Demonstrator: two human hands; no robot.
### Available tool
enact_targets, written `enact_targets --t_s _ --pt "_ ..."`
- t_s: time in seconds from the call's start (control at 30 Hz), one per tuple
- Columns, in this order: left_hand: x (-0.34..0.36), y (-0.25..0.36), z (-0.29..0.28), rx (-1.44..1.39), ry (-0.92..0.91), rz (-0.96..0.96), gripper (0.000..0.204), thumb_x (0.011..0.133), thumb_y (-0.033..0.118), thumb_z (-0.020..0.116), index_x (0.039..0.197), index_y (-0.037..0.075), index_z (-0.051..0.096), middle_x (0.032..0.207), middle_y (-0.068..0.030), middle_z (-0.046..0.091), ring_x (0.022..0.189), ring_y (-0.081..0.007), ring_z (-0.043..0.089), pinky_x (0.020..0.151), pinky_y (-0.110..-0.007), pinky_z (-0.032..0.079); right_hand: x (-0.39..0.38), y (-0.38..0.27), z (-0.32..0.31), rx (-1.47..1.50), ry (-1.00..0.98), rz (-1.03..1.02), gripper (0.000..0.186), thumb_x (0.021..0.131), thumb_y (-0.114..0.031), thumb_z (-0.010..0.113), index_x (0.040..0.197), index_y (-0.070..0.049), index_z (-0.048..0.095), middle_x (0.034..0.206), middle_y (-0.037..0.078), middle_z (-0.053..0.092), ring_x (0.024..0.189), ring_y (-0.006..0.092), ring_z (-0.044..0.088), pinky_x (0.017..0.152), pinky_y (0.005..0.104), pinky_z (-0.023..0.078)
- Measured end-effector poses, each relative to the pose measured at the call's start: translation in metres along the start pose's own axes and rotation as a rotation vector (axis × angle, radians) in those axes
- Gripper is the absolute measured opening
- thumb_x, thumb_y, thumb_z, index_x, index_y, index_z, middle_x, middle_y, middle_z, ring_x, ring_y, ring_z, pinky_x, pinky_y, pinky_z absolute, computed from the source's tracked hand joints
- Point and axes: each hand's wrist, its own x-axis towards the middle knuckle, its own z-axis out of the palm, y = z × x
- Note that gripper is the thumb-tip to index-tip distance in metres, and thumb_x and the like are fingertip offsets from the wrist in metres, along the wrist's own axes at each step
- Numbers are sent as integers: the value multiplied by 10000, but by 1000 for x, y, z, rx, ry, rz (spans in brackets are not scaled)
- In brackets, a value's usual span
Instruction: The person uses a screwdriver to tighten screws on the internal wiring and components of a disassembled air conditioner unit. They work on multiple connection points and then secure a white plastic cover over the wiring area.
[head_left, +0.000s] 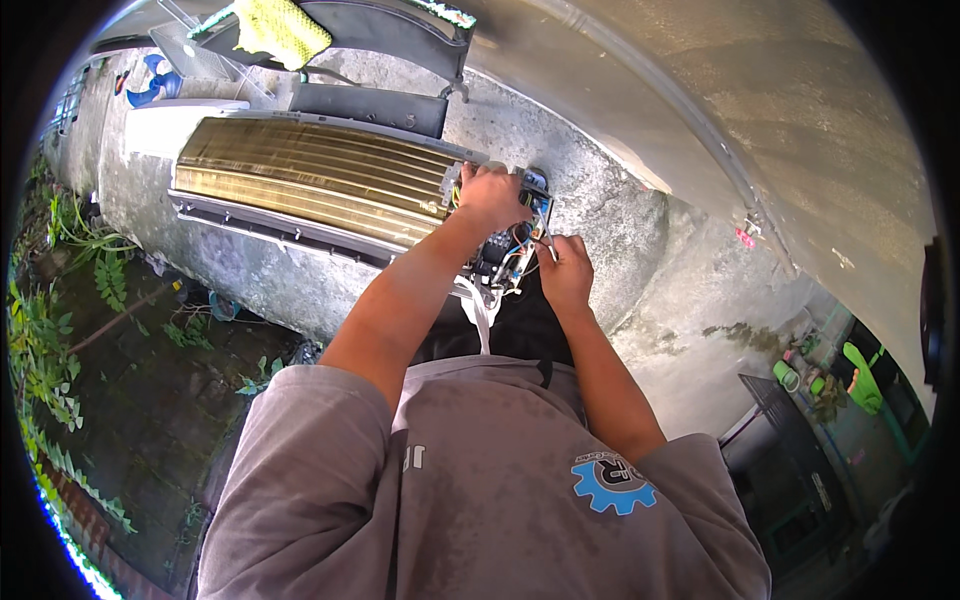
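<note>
An opened air conditioner indoor unit [310,180] lies lengthwise before me, its gold-coloured fins bare. At its right end, electrical parts and loose coloured wires [517,250] are exposed. My left hand [490,198] reaches over this end, fingers bent and gripping its upper part; the fingertips are partly hidden. Lower and to the right, my right hand [567,272] is closed in a pinch beside the wires. Something thin and pale shows at its fingertips, too small to name. A white cable or strap [480,312] hangs from the unit toward my lap.
Beyond the unit stands a dark metal-framed chair [390,40] with a yellow cloth [280,32] over it. A white panel [180,125] and a blue fan-like part [153,84] lie at the far left. Plants [110,270] border the concrete ledge; a wall [760,90] rises at right.
</note>
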Motion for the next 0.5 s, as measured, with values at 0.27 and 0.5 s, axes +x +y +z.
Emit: enact_targets --t_s 0.27,0.5 --pt "1 -43 -18 -124 -94 288 594 809 622 782 1193 169 789 1323 -151 710 1356 -361 611 1244 -592 308 31 -8 43 223 -144 275 156 957 -185 762 1021 -43 752 735 82 718 659 164 700 579 369 540" --pt "-6 -31 -17 -50 -83 265 634 786 662 829 1196 181 787 1314 -136 686 1405 -368 566 1275 -635 241 45 -25 10 453 -570 592 332 919 -149 629 1224 -37 699 806 48 651 594 156 604 456 336 511"
